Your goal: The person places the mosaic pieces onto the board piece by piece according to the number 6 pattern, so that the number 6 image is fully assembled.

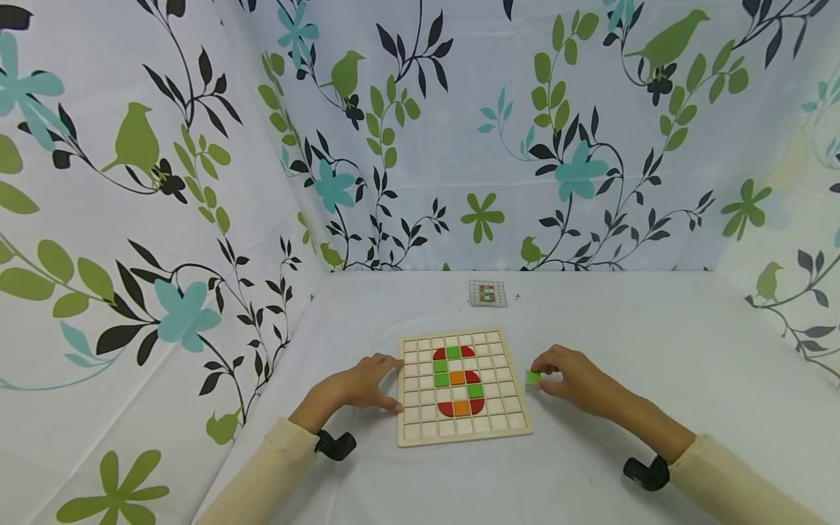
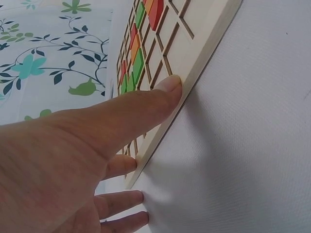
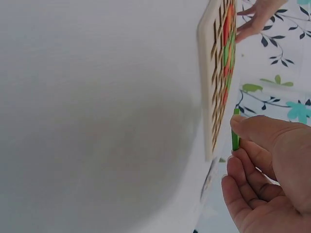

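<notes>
A square wooden grid board lies on the white tabletop, with red, green and orange tiles set in an S-like figure. At its left edge is my left hand; in the left wrist view the thumb rests on the frame and the fingers are spread along the side. Just off the board's right edge, my right hand pinches a green square tile between thumb and fingers. The right wrist view shows that green tile edge-on, apart from the board.
Behind the board lies a small card printed with a grid and a coloured figure. Tiny dark specks sit beside it. A cloth patterned with leaves and birds hangs at the back and sides.
</notes>
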`<state>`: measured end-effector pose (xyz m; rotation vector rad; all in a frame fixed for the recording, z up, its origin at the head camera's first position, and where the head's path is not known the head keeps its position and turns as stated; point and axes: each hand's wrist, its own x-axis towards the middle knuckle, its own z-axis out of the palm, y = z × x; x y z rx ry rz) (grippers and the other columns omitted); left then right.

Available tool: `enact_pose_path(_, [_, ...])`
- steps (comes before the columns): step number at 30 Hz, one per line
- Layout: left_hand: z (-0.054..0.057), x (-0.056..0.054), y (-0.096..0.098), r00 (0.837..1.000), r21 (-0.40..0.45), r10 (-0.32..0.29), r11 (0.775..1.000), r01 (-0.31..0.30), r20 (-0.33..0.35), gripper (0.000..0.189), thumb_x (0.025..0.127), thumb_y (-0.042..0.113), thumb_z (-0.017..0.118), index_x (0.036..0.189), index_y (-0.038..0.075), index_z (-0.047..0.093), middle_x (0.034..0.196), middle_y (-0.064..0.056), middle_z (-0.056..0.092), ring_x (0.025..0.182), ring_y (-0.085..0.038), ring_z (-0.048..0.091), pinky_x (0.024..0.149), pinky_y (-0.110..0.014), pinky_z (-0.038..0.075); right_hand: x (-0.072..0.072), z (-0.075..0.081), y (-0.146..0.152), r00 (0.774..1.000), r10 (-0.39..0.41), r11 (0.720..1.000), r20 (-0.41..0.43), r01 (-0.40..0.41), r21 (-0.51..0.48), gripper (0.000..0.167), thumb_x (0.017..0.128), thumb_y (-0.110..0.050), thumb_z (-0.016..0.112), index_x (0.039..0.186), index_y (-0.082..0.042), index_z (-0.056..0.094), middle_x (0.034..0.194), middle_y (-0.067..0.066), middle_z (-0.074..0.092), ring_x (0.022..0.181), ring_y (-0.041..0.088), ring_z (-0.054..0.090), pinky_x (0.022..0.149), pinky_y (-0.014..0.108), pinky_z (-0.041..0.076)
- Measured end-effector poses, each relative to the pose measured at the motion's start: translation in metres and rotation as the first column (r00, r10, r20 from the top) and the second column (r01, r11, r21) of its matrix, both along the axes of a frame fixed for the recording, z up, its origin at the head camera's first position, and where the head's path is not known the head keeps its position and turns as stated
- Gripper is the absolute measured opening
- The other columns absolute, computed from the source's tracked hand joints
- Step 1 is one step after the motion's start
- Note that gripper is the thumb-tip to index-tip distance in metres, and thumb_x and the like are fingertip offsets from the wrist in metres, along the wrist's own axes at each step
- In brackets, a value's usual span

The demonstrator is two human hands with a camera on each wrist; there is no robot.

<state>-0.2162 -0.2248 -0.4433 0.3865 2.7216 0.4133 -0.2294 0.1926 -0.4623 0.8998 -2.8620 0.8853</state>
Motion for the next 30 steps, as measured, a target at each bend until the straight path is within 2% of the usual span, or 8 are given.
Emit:
enact_pose_path(5, [-0.001, 0.0, -0.001, 1.0, 0.0, -0.003, 1.0, 0.003, -0.003, 0.094, 0.085, 0.047, 0.089, 0.161, 0.015, 0.043, 0.165, -0.016, 0.038, 0.155, -0.039, 0.034, 0.12, -0.062, 0.038, -0.004, 0.008, -0.02, 0.998, 0.031, 1.0, 0.054, -0.031, -0.001, 0.021, 0.092, -0.012, 0.082, 0.111, -0.012, 0.075, 0.103, -0.005, 0.066, 0.098, 0.016, 0.061, 0.088, 0.037, 0.059])
enact_pose_path(12, [-0.001, 0.0, -0.001, 1.0, 0.001, -0.01, 1.0, 0.01, -0.003, 0.094, 0.085, 0.047, 0.088, 0.161, 0.015, 0.043, 0.166, -0.016, 0.038, 0.155, -0.039, 0.034, 0.12, -0.062, 0.038, -0.005, 0.012, -0.049, 0.988, 0.071, 0.997, 0.137, -0.07, -0.011, 0.021, 0.093, -0.015, 0.082, 0.111, -0.011, 0.073, 0.102, -0.005, 0.065, 0.098, 0.014, 0.06, 0.089, 0.033, 0.059])
enact_pose_path(22, [0.004, 0.001, 0.0, 1.0, -0.006, -0.01, 1.0, 0.01, 0.002, 0.093, 0.086, 0.045, 0.088, 0.161, 0.014, 0.042, 0.165, -0.016, 0.038, 0.154, -0.039, 0.035, 0.12, -0.061, 0.038, -0.011, 0.008, -0.088, 0.978, 0.129, 0.991, 0.163, -0.134, 0.015, 0.019, 0.096, -0.017, 0.08, 0.113, -0.012, 0.076, 0.106, -0.005, 0.067, 0.102, 0.014, 0.062, 0.094, 0.035, 0.059])
enact_pose_path(26, [0.004, 0.001, 0.0, 1.0, -0.011, -0.009, 1.0, 0.009, 0.004, 0.093, 0.086, 0.045, 0.088, 0.161, 0.014, 0.043, 0.165, -0.015, 0.038, 0.154, -0.039, 0.034, 0.12, -0.061, 0.038, -0.011, 0.008, -0.103, 0.971, 0.171, 0.985, 0.169, -0.173, 0.001, 0.019, 0.094, -0.015, 0.082, 0.112, -0.01, 0.078, 0.105, -0.002, 0.067, 0.101, 0.017, 0.063, 0.093, 0.036, 0.059])
enact_pose_path(30, [0.002, 0.001, 0.0, 1.0, -0.014, -0.007, 1.0, 0.007, 0.001, 0.093, 0.086, 0.046, 0.088, 0.161, 0.015, 0.042, 0.166, -0.015, 0.038, 0.154, -0.039, 0.034, 0.12, -0.061, 0.038, -0.01, 0.006, -0.116, 0.969, 0.183, 0.982, 0.164, -0.189, 0.022, 0.019, 0.093, -0.015, 0.083, 0.111, -0.01, 0.079, 0.107, -0.002, 0.071, 0.1, 0.014, 0.063, 0.093, 0.036, 0.06])
